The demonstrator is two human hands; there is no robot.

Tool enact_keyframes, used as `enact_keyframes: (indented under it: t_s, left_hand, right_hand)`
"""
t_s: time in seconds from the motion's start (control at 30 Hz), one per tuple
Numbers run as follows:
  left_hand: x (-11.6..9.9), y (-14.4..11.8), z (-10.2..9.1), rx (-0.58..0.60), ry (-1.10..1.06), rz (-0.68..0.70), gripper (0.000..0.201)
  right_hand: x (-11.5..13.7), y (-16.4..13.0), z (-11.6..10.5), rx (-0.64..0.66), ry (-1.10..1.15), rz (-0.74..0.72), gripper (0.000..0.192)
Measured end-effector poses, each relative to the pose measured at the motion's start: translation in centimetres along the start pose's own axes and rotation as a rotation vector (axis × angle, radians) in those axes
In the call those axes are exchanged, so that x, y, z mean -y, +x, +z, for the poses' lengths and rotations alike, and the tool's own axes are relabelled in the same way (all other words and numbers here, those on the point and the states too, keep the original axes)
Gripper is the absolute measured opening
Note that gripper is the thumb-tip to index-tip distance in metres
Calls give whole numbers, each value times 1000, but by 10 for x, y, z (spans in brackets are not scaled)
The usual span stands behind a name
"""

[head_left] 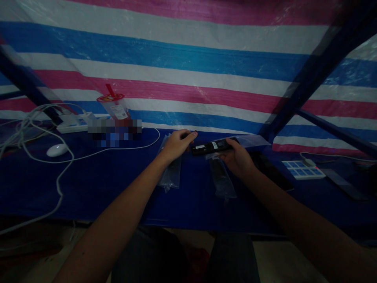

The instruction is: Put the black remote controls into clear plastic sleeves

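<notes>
Plastic bags (174, 175) on blue table (191, 208)

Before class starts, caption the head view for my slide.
The right hand holds a labelled black device over a blue table, the left hand nearby.

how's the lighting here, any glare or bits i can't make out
Head view: dim overall, darkest toward the bottom; head view: pale glints on the striped sheet; head view: a pixelated patch obscures the area around the cup's base; head view: label print on the black device in the right hand is unreadable.
</notes>
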State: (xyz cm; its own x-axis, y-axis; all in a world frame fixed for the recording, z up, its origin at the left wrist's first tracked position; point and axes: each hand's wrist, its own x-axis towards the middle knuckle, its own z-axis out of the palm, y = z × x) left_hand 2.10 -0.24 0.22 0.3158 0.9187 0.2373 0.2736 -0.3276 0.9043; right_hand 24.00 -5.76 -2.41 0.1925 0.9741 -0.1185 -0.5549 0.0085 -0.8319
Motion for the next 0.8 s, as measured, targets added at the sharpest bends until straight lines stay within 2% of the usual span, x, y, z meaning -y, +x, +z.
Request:
enact_keyframes:
  t_s: [0.13,0.27,0.4,0.57,0.8]
  left_hand:
    - [3,1,0,1,11,38,30]
    - [1,-2,0,-37,68,141,26]
    - [-5,-9,1,-21,240,257,26]
    - [-3,-12,2,71,460,376,30]
    - [2,-13,4,108,531,359,38]
  right_hand:
    - [0,-1,1,-20,12,-5,10]
    - [-1,1,0,-10,7,-9,10]
    - [-2,2,-1,-30,26,-29,8]
    - [-1,1,0,-6,27,-29,9]
    - [-3,-2,2,33,38,-7,5]
